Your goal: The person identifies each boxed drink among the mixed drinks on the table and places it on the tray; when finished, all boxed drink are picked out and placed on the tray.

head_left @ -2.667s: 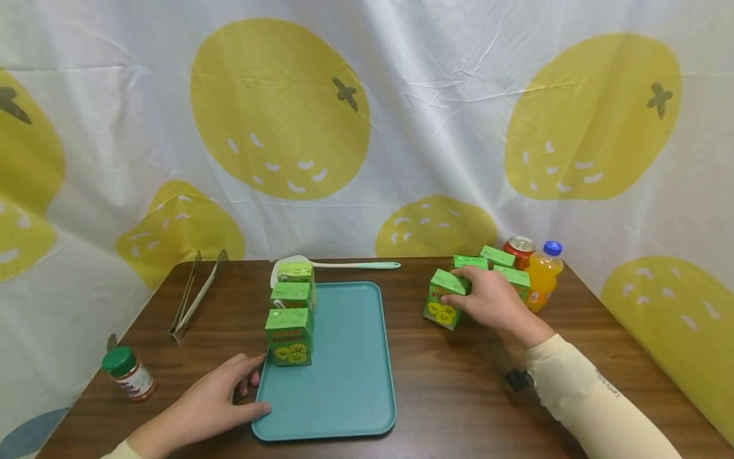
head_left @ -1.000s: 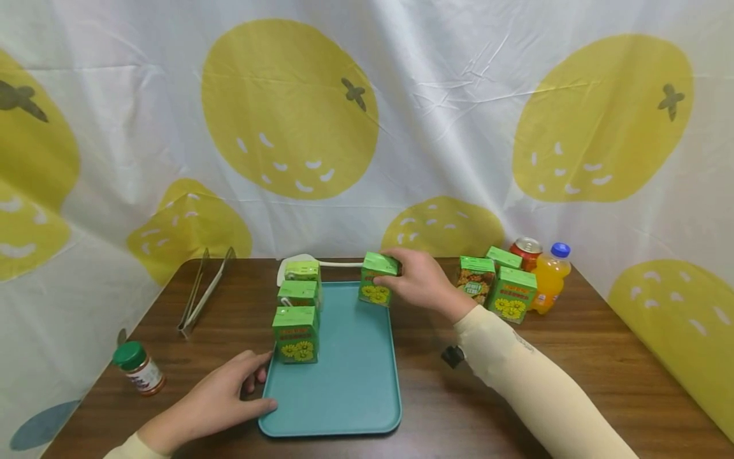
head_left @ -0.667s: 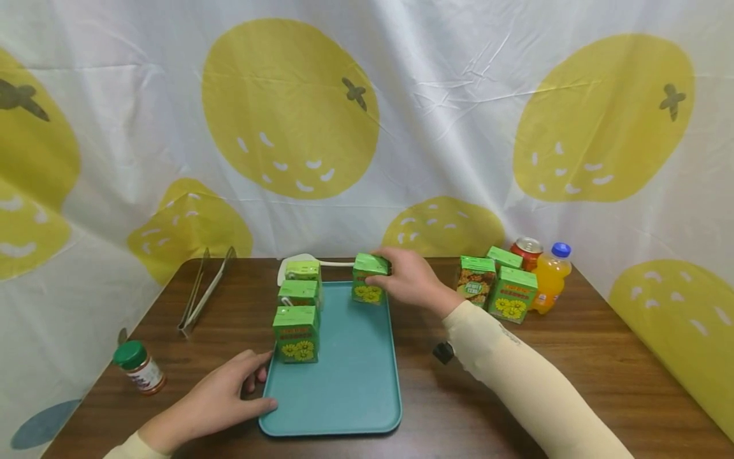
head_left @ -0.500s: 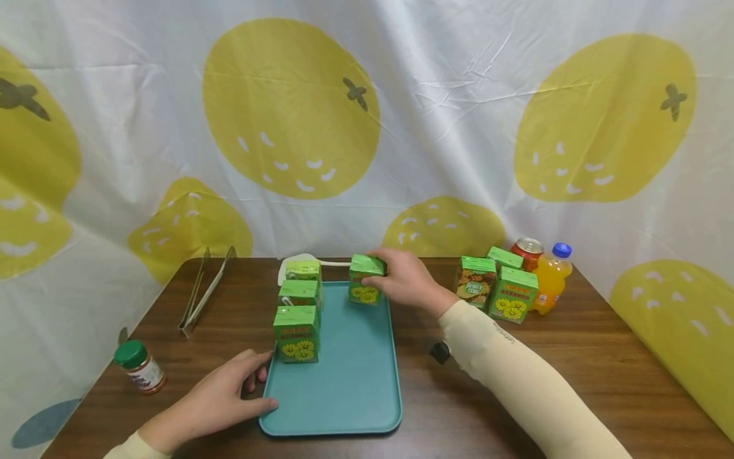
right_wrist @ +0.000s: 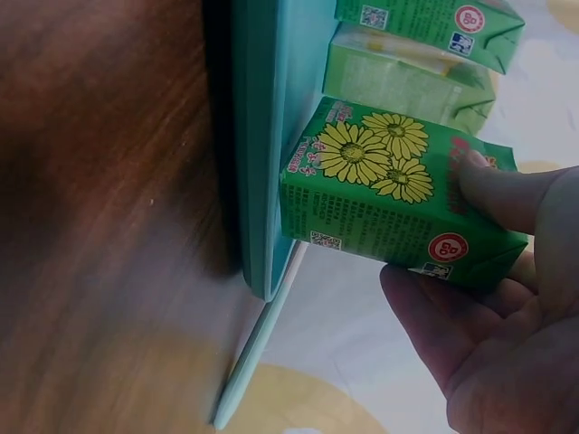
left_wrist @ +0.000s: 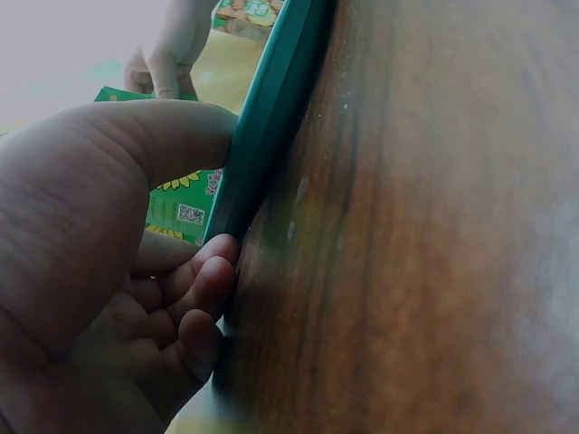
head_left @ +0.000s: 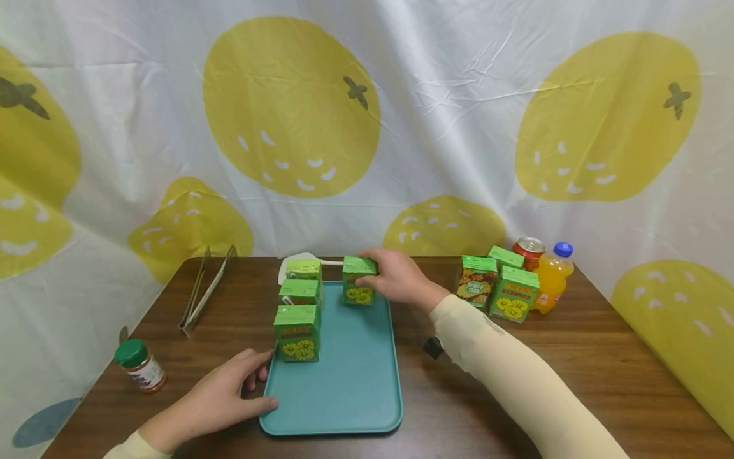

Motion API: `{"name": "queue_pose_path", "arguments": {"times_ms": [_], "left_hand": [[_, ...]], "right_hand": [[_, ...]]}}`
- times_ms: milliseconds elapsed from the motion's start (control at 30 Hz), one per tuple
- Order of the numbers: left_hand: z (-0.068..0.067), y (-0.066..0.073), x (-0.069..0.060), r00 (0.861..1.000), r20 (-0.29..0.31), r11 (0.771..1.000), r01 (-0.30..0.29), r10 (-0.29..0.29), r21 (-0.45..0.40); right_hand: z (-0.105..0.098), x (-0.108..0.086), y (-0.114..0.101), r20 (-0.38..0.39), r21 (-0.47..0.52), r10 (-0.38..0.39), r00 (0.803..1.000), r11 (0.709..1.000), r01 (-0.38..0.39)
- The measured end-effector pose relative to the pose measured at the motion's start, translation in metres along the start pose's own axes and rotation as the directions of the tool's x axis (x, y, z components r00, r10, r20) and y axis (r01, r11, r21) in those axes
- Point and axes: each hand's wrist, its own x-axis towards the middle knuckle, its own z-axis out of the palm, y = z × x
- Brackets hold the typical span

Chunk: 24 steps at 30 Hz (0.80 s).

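In my right hand is a green drink carton with yellow flowers, pinched between thumb and fingers. It stands at the far right of the teal tray; the right wrist view shows its base at the tray's rim. My left hand holds the tray's left edge, thumb over the rim and other fingers curled against the outer side. Along the tray's left side stand three more cartons in a row: a near one, a middle one and a lighter green far one.
Several green cartons stand at the right, beside an orange soda bottle and a red can. Behind the tray lies a white spatula. Tongs and a green-lidded spice jar are at the left.
My right hand has carried a carton from the group at the right leftward to the tray's far right, then slightly further left. My left hand has stayed at the tray's edge.
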Motion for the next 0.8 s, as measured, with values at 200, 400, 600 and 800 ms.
{"name": "queue_pose_path", "arguments": {"times_ms": [200, 400, 600, 800], "left_hand": [[0.0, 0.0, 0.0, 1.0, 0.001, 1.0, -0.001, 0.001, 0.002], [0.0, -0.001, 0.0, 1.0, 0.001, 1.0, 0.0, 0.0, 0.002], [0.0, 0.0, 0.0, 1.0, 0.003, 1.0, 0.003, -0.003, 0.004], [-0.001, 0.0, -0.001, 1.0, 0.003, 1.0, 0.006, -0.006, 0.011]], "right_hand": [[0.0, 0.008, 0.002, 0.003, -0.013, -0.01, 1.0, 1.0, 0.01], [0.0, 0.012, 0.005, 0.003, -0.014, -0.019, 1.0, 1.0, 0.019], [0.001, 0.016, 0.006, 0.007, -0.026, -0.022, 1.0, 0.999, 0.022], [0.003, 0.018, 0.006, 0.003, -0.046, -0.04, 0.999, 0.998, 0.04]]}}
